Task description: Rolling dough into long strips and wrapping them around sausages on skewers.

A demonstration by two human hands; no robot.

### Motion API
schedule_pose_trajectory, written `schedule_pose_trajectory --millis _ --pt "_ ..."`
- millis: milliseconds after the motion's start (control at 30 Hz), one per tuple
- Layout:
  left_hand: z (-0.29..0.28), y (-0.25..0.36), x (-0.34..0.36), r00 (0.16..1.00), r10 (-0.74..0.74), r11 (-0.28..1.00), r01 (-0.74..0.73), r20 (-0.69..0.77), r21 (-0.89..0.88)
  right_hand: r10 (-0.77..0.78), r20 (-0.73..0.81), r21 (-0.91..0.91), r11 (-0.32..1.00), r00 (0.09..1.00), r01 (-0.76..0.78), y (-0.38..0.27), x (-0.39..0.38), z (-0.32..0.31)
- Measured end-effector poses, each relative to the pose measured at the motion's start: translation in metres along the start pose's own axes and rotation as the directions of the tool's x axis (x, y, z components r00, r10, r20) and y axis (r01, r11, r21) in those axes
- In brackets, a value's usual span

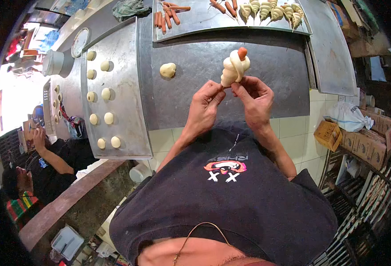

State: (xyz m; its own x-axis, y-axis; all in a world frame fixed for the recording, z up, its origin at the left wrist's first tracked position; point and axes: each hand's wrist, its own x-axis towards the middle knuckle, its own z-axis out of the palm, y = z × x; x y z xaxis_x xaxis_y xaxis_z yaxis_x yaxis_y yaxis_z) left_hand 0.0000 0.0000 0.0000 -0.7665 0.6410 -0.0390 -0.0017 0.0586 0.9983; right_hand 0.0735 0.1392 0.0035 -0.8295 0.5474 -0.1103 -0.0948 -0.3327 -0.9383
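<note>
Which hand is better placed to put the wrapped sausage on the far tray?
Probably right: the right hand pinches below the dough-wrapped sausage, nearer the finished pieces on the far tray.

A bakery or snack-food kitchen, by every sign. Long steel worktop (231, 93) bearing a metal tray (124, 88) of small round dough balls (109, 118) in rows. Second tray (204, 20) at the far edge with bare sausages (168, 17) on sticks beside finished dough-wrapped ones (275, 11). Tiled floor, stacked cardboard boxes (368, 137) and wire racks (364, 199) to the right. Another person (40, 164) seated at the left.
</note>
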Motion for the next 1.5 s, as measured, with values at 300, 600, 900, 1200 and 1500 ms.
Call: schedule_pose_trajectory --millis 300,600,900,1200,1500 --pt "0.015 -0.001 -0.006 0.971 -0.187 0.94 0.133 -0.149 -0.313 -0.074 -0.007 -0.089 0.993 0.997 0.074 0.015 -0.003 0.004" --pt "0.021 -0.004 0.002 0.948 -0.146 0.916 0.022 -0.283 -0.399 -0.23 0.013 -0.173 0.958 0.973 0.229 0.016 0.0 0.014" --pt "0.02 -0.012 0.001 0.944 -0.188 0.874 0.036 -0.27 -0.484 0.035 0.06 0.098 0.994 0.998 -0.04 0.017 0.015 -0.002" --pt "0.023 -0.007 0.004 0.974 -0.028 0.952 -0.043 -0.226 -0.302 0.009 0.067 0.081 0.997 0.998 -0.015 0.012 0.015 -0.007" --pt "0.014 -0.018 0.002 0.988 -0.147 0.944 0.125 -0.049 -0.304 0.117 0.085 0.171 0.977 0.989 -0.13 0.018 0.017 -0.014"
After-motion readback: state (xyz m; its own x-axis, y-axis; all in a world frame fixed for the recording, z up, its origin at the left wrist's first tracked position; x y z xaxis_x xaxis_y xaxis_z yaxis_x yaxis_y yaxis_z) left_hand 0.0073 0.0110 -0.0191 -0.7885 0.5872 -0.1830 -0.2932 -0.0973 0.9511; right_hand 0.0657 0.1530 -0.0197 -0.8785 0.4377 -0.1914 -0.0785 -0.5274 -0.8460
